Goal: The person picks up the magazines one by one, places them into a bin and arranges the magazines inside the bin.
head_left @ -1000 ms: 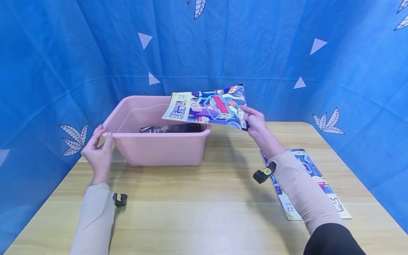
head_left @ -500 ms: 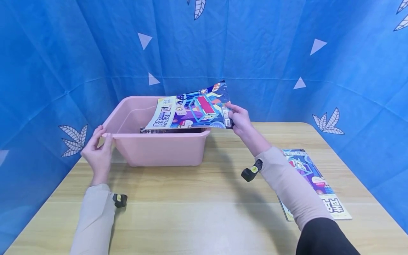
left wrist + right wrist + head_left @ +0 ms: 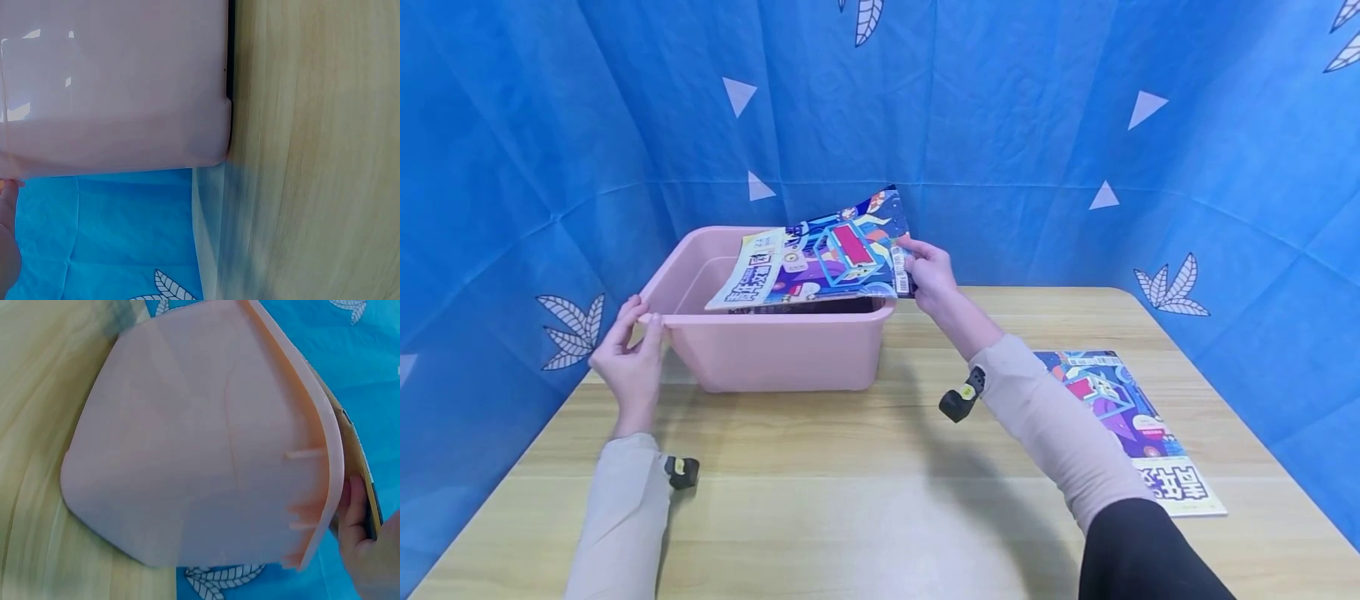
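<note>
My right hand [image 3: 931, 273] grips the right end of a colourful magazine [image 3: 820, 260], thumb on one side and fingers on the other. The magazine slants over the opening of a pink plastic bin [image 3: 775, 354], its left end lower than the held end. With thumb and fingers my left hand [image 3: 628, 358] pinches the bin's front left rim corner. Inside the bin lies a dark printed item [image 3: 842, 307], mostly hidden under the magazine. In the right wrist view the fingers [image 3: 355, 506] sit beneath the magazine, just outside the bin's rim [image 3: 331, 444].
A second magazine with the same cover [image 3: 1138, 425] lies on the right of the wooden table [image 3: 820, 500], partly under my right forearm. A blue curtain [image 3: 1000, 125] hangs behind and at both sides of the table.
My right hand has carried the magazine left, from the bin's right side to over its opening, and its left end has dipped. My left hand stays on the rim.
</note>
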`<state>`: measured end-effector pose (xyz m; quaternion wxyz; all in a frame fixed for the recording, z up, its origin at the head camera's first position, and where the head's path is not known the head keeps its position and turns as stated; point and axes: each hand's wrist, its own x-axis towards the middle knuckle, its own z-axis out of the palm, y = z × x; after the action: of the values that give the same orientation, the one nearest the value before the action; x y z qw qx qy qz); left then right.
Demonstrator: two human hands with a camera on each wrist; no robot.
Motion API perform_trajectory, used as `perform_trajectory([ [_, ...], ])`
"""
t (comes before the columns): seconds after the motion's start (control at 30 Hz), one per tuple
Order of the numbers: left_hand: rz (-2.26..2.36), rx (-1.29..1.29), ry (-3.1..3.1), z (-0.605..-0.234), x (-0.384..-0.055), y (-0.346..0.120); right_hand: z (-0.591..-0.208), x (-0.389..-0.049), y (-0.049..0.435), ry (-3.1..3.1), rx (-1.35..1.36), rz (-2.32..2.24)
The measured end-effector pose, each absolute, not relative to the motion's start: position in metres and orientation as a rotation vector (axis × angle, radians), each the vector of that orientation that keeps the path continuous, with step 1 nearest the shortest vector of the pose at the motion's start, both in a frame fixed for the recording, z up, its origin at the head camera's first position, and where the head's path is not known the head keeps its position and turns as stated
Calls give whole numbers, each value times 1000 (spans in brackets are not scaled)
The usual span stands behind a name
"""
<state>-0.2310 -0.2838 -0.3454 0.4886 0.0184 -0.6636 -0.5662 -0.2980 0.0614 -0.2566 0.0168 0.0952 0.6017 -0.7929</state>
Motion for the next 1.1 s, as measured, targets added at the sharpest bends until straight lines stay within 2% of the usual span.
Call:
perform_trajectory([
  [0.37,-1388,36,-1617,-342,-223,-271,-256,-303,36,1938,282,-2406],
  [0.77,-1382,56,-1627,-348,-230,-275,-261,-307,12,2163,200,-2297],
  [1.1,-1379,46,-1613,-351,-233,-277,-267,-307,3,2057,253,-2273],
])
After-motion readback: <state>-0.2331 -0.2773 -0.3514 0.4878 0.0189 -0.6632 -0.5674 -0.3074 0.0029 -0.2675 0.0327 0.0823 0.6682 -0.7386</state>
